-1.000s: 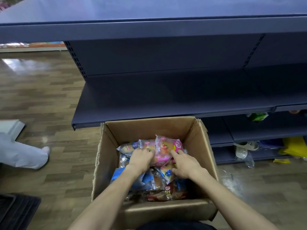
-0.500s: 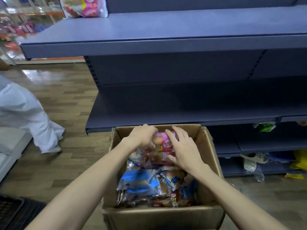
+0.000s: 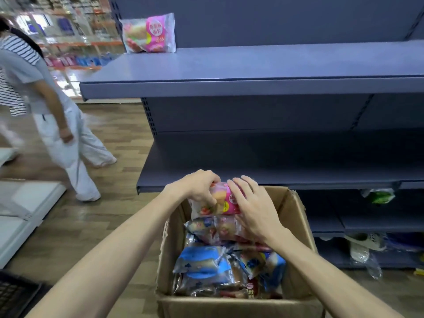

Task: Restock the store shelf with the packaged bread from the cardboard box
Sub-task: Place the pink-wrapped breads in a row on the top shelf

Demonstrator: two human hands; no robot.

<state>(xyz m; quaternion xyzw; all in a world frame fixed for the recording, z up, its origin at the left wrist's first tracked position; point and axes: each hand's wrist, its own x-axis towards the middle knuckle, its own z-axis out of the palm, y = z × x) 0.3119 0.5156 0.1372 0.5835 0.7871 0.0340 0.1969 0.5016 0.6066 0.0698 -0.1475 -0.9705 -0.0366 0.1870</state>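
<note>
Passer-by: a person in white trousers [image 3: 68, 145] walks on the wooden floor to the left of the shelving, well apart from the box.
Left hand: the left hand [image 3: 197, 187] curls its fingers over the left end of a pink bread pack [image 3: 223, 199] and grips it.
Pink bread pack: it is above the other packs, at the far end of the cardboard box [image 3: 296, 216], about level with the rim.
Right hand: the right hand [image 3: 254, 210] lies with straight, spread fingers against the right end of the same pack; it presses and does not curl round it.
Step in hand: I judge that this is the lift-out of one pack, not yet the placing.
Next move: the pack must go up and forward to the upper shelf [image 3: 252, 65], where one pink pack on the shelf [image 3: 149, 33] already stands at the left end.
Edges: the front lip of the middle shelf [image 3: 298, 182] hangs just over the far side of the box, so the pack should rise first.
Open room: the upper shelf is bare to the right of the standing pack.
</note>
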